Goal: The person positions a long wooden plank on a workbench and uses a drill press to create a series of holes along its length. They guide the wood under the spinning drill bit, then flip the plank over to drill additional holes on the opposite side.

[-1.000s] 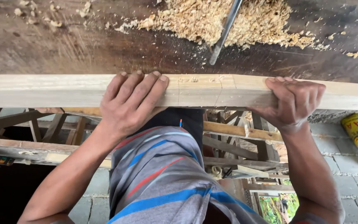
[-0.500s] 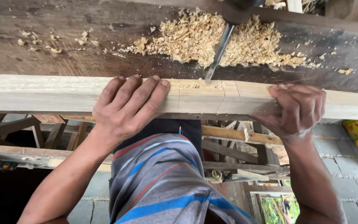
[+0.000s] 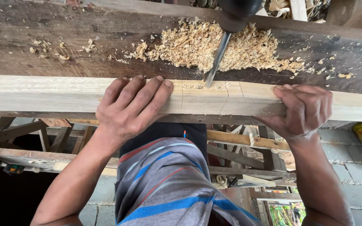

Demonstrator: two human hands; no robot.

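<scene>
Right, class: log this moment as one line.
left hand: flat on pale wooden beam | right hand: gripping beam | drill bit: tip at beam | sawdust: behind

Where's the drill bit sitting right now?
In the head view, the drill bit slants down centre-right, its tip on the pale wooden beam between the left hand and right hand.
</scene>
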